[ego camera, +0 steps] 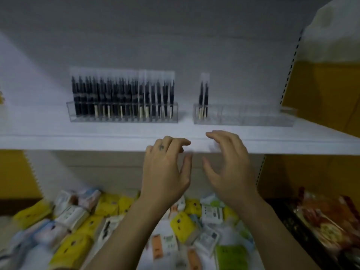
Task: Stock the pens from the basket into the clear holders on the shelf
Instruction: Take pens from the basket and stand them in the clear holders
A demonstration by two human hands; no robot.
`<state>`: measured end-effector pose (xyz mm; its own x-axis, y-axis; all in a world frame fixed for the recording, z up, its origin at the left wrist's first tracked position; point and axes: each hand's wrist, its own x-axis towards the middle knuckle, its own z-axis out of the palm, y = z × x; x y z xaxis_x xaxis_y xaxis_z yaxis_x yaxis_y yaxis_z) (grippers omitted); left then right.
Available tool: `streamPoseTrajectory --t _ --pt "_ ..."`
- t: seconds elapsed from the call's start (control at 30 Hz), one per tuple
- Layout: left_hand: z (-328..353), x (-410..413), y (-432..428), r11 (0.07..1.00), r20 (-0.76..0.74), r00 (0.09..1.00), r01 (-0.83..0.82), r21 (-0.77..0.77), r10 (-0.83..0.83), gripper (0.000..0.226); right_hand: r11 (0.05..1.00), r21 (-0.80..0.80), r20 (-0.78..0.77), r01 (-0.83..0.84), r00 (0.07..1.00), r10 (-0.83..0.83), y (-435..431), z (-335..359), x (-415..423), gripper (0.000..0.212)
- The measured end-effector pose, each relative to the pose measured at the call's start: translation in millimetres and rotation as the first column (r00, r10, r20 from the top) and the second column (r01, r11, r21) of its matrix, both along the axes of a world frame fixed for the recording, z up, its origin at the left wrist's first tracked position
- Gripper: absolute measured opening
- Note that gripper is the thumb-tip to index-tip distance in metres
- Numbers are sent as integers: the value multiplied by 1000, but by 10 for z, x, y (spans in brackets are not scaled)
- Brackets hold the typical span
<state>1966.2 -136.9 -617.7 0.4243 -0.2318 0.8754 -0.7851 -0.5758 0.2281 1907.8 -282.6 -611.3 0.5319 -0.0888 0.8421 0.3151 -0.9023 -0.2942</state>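
Pens fill the left holder, few in the right holder; my left hand & right hand hang loose, holding nothing, at the shelf front edge, so I think a hasty reach w/ more pens could tip that light right holder.

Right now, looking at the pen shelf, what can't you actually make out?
Head view only.
1. The basket: out of frame, so remaining stock is unknown.
2. The left holder: motion blur and overlap stop me counting its pens or reading print.
3. The right holder: clear dividers too faint to count slots.
4. The packets below: labels blurred, some hidden behind the forearms.
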Motion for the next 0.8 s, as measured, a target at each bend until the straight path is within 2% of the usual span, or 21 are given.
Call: streamPoseTrajectory --t 0.07,0.13,0.23,0.3,0.4,0.5,0.57,0.7,0.8 --pt "-305 -100 124 999 -56 998 29 29 -27 18 999 29 13 -17 1000 17 63 -309 -68 43" --pt "-653 -148 223 994 -156 988 11 105 6 22 999 48 -37 -3 999 5 121 -667 -94 40" --pt "-1183 -167 300 966 -334 939 5 257 84 34 997 77 -223 27 975 -9 187 -1225 -74 39" --pt "-1498 -187 321 939 -450 880 11 345 155 42 997 73 -381 30 924 0 189 -1588 -47 45" --pt "-1933 -249 333 912 -563 797 39 409 218 54 998 38 -616 43 788 -11 152 -2083 -23 59" --pt "-2377 -306 339 878 -632 723 75 473 279 62 999 -13 -786 43 617 -36 139 -2522 -29 64" --pt "-2688 -343 363 845 -706 620 126 519 342 70 998 -53 -858 29 511 -60 164 -2808 -66 66" --pt "-3197 -446 476 828 -825 381 215 518 418 81 999 -35 -957 -2 288 -33 268 -3343 -244 63" --pt "-3470 -502 528 817 -849 293 262 513 439 80 999 -19 -983 -46 185 -10 323 -3670 -341 63"
